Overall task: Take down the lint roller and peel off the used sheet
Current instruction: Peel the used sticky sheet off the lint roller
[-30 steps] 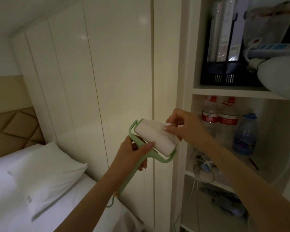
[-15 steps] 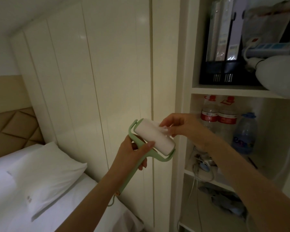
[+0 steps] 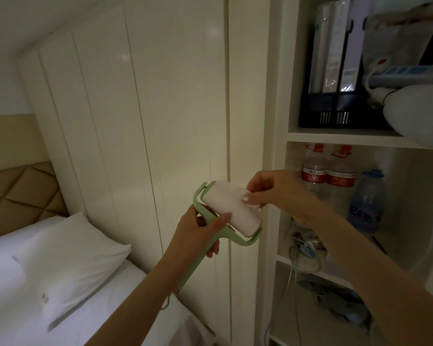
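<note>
A lint roller [image 3: 228,208] with a pale green frame and handle and a white sticky roll is held up in front of the wardrobe. My left hand [image 3: 198,233] grips the green handle just below the roll, thumb lying along the frame. My right hand [image 3: 273,191] comes in from the right; its thumb and fingertips pinch the edge of the outer white sheet [image 3: 245,199] at the roll's upper right. How far the sheet has lifted off the roll is hard to make out in the dim light.
Closed cream wardrobe doors [image 3: 160,121] stand behind the roller. An open shelf unit [image 3: 335,138] on the right holds binders, water bottles [image 3: 328,173], a power strip and cables. A bed with a white pillow [image 3: 68,258] lies at lower left.
My right hand has shifted slightly up and left along the roll, its fingertips now pinching the sheet's edge. The left hand and roller have stayed nearly still.
</note>
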Available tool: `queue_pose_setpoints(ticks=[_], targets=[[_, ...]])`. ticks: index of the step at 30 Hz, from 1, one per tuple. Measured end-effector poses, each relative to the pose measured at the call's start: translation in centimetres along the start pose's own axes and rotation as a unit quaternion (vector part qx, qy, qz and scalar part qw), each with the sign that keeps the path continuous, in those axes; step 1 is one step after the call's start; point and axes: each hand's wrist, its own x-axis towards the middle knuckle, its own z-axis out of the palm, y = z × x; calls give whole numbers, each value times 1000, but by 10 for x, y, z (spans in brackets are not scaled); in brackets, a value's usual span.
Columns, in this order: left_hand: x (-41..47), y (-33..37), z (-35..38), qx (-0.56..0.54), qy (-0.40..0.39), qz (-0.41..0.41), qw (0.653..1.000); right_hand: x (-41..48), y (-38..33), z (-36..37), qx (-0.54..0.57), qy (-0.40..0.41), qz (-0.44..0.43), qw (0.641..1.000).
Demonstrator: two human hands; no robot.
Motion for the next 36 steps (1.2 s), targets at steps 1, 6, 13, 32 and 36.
queue_pose_setpoints(ticks=[1, 6, 13, 32, 36], targets=[[0, 1, 0, -2, -2, 1, 1000, 1, 2, 1, 4, 27, -10, 1000], [1, 3, 0, -12, -1, 5, 1000, 2, 8, 9, -9, 116, -68, 991], [4, 0, -2, -15, 13, -4, 1000, 0, 2, 2, 120, 24, -45, 991], [4, -12, -6, 41, -29, -11, 999, 11, -1, 0, -55, -143, 82, 985], [1, -16, -4, 42, -60, -14, 997, 9, 5, 2, -38, -125, 90, 987]])
